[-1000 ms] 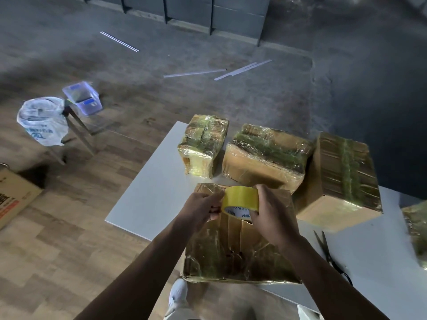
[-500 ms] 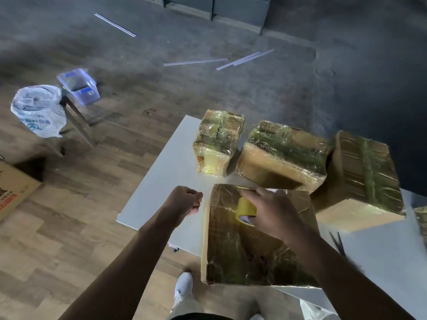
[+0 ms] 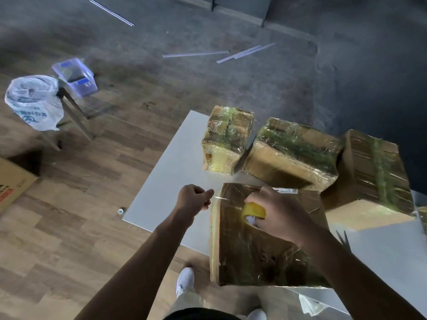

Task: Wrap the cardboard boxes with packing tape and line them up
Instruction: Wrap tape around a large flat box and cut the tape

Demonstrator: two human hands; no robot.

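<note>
Gripping a yellow packing tape roll (image 3: 254, 210) in the right hand (image 3: 284, 218) over the near cardboard box (image 3: 261, 255) and pinching the tape end (image 3: 219, 198) in the left hand (image 3: 193, 199), seemingly to stretch a strip taut before sticking, with three wrapped boxes (image 3: 293, 151) just beyond both hands.

A white table (image 3: 175, 172) stands on a wood-plank floor (image 3: 69, 227), with scissors (image 3: 344, 239) lying toward its right side; to the left are a stool (image 3: 76, 116) bearing a white plastic bag (image 3: 34, 102), a clear plastic container (image 3: 75, 77) just beside it, a printed carton (image 3: 11, 181), and, farther off, thin white strips (image 3: 196, 54).
</note>
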